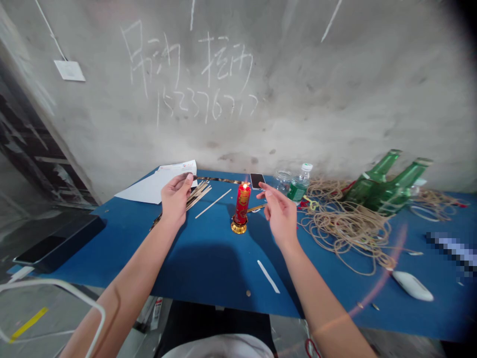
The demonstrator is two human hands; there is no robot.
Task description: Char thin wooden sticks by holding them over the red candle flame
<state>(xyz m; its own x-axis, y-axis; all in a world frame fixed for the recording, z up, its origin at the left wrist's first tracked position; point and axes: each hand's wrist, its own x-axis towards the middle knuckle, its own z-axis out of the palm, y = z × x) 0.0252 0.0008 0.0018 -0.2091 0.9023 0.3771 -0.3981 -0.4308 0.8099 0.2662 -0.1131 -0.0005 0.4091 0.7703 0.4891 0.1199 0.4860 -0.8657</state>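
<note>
My left hand [175, 199] is closed, pinching one end of a thin, dark-mottled stick [218, 179] between thumb and fingertips. The stick's far end reaches the flame of a lit red candle [243, 203], which stands upright in a gold holder [239, 228]. To the right of the candle, my right hand [281, 214] is raised with its fingers partly bent and apart, holding nothing visible. A bundle of pale thin sticks [197, 195] lies behind my left hand, partly hidden by it. One loose pale stick [213, 204] lies between the bundle and the candle.
Tangled brown cord [346, 223] spreads over the right side of the blue table [201, 268], around green bottles [400, 186]. A water bottle [299, 184], glass jar [283, 180] and phone [257, 181] stand or lie behind. White paper [143, 188] and a dark box [61, 243] are left.
</note>
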